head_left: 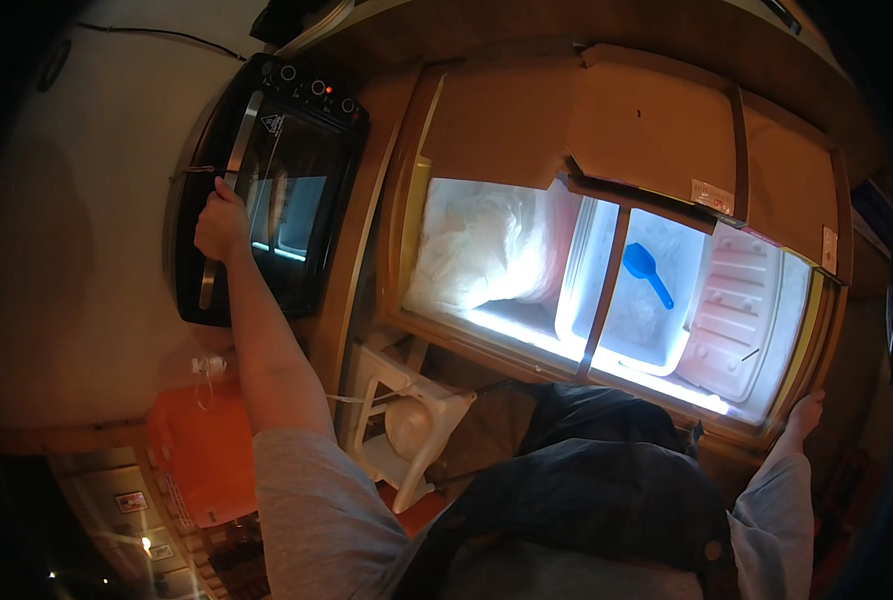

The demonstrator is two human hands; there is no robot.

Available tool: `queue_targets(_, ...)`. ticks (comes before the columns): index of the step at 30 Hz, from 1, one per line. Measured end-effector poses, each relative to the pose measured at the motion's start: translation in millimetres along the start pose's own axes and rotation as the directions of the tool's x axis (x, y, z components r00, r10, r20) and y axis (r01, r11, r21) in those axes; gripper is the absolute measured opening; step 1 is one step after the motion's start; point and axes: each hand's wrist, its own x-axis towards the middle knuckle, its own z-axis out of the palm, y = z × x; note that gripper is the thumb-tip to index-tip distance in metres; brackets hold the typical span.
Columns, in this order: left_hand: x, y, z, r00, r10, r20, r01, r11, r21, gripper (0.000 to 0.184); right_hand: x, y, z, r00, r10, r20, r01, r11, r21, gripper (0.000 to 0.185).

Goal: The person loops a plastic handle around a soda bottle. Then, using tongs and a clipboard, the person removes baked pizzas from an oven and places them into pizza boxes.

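Note:
My left hand (223, 222) is wrapped round the metal handle (243, 135) of a black oven (301, 180) with a red light lit among its knobs. At the far right, my right hand (806, 415) rests at the corner of a wooden-framed case; its fingers are small and dim, so their grip is unclear. Inside the lit case (496, 332) lie a clear plastic bag with pale contents (486, 245) on the left, a white tub (656, 330) holding a blue scoop (648, 275), and a ribbed white tray (736, 310) at the right.
Brown cardboard flaps (656, 130) cover the far side of the case. Below the oven are a white plastic stool (416, 385) and an orange object (204, 455). A pale wall (96, 250) stands at the left.

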Motion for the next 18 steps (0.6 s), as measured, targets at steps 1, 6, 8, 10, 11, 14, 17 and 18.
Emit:
queue_targets(1, 0, 0, 0, 1.000, 0.001, -0.004, -0.001, 1.000, 0.003, 0.055, -4, -3, -2, 1.000, -0.003, -0.003, 0.003, 1.000, 0.014, 0.065)
queue_targets(6, -1, 0, 1, 1.000, 0.007, -0.010, -0.007, 1.000, 0.008, 0.055, -20, -15, -9, 1.000, 0.007, -0.007, -0.007, 0.997, 0.077, 0.065)
queue_targets(8, 0, 0, 1, 1.000, 0.005, -0.005, -0.005, 1.000, 0.006, 0.055, -14, -10, -7, 1.000, 0.001, -0.002, -0.001, 0.999, 0.052, 0.065)
queue_targets(10, 0, 0, 0, 1.000, 0.002, 0.000, -0.002, 1.000, 0.004, 0.055, -7, -6, -4, 1.000, -0.002, 0.004, 0.002, 1.000, 0.025, 0.065)
queue_targets(11, 0, 0, 1, 1.000, 0.006, -0.007, -0.006, 1.000, 0.003, 0.055, -3, -3, -2, 1.000, -0.002, 0.008, 0.002, 1.000, 0.010, 0.065)
queue_targets(14, 0, -1, 1, 1.000, 0.010, -0.017, -0.010, 1.000, 0.001, 0.055, -1, 0, -1, 1.000, -0.015, 0.017, 0.015, 1.000, 0.005, 0.065)
queue_targets(17, -1, 0, 0, 1.000, 0.005, -0.016, -0.005, 1.000, 0.004, 0.055, 2, 2, 1, 1.000, -0.024, 0.006, 0.024, 1.000, 0.003, 0.065)
queue_targets(18, -1, 0, 1, 1.000, 0.007, -0.021, -0.007, 1.000, 0.007, 0.055, 3, 2, 1, 1.000, -0.025, -0.001, 0.025, 1.000, 0.000, 0.065)
